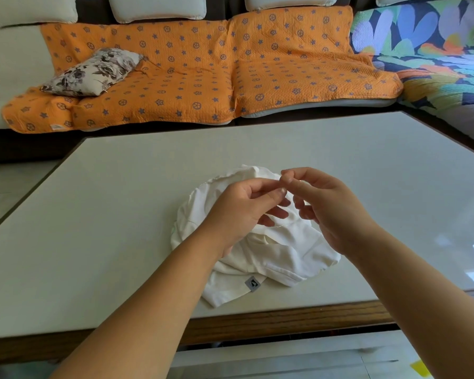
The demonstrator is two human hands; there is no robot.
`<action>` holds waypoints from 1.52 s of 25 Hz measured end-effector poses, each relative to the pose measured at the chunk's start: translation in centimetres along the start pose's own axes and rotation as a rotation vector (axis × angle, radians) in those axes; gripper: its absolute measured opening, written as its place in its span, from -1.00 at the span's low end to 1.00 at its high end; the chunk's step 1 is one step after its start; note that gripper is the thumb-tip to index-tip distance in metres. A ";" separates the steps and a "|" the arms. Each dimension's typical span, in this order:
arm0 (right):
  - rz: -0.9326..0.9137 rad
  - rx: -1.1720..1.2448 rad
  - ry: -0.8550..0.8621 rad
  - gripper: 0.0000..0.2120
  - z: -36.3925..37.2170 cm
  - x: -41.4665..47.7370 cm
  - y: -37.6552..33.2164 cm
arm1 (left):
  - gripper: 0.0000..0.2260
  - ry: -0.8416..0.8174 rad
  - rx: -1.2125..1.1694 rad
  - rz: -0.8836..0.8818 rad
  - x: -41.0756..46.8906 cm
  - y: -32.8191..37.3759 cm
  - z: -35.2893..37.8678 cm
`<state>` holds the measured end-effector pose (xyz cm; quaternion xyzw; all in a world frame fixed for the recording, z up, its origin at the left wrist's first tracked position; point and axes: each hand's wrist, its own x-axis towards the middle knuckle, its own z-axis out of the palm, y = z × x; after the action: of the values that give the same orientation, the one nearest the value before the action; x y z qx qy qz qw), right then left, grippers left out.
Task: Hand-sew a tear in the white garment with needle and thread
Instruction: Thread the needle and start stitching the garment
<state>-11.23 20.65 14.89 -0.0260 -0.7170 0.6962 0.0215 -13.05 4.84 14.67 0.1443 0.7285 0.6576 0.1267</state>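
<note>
Both hands up over the desk (115,214), right above the white garment (288,258), which lies crumpled mid-desk. Left hand (241,212) pinches thumb to index, right hand (330,212) does the same, tips nearly touching, other fingers loosely curled. Thin thread (278,226) sags betw. them.

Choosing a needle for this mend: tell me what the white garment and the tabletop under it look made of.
White garment: soft knit, probably cotton jersey, matte; it crumples in loose folds and has a stitched hem. Tabletop: smooth pale hard surface, perhaps laminate or glass, semi-gloss; it mirrors bright light at the right. Its front edge: grained brown wood.
</note>
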 end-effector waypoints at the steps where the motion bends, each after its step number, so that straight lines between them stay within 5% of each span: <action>1: 0.006 0.006 -0.006 -0.90 -0.1 0.0 0.1 | -0.86 0.013 -0.009 0.007 0.1 -0.1 0.0; 12: 0.102 0.311 -0.005 -0.85 -0.9 0.6 0.2 | -0.86 0.067 -0.082 -0.012 -0.1 0.1 -0.2; 22: 0.070 0.187 -0.164 -0.75 -1.1 -0.3 0.3 | -0.82 0.122 -0.010 0.068 -0.1 0.1 -0.1; 29: 0.013 0.186 -0.123 -0.81 -0.5 -0.3 0.4 | -0.88 0.191 0.216 0.200 -0.3 -0.1 0.1; 38: 0.022 0.261 -0.134 -0.81 -0.5 -0.3 0.2 | -0.88 0.186 0.173 0.186 -0.3 0.0 -0.1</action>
<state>-10.94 21.13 14.69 0.0159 -0.6197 0.7840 -0.0309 -12.76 4.65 14.71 0.1598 0.7744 0.6120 -0.0158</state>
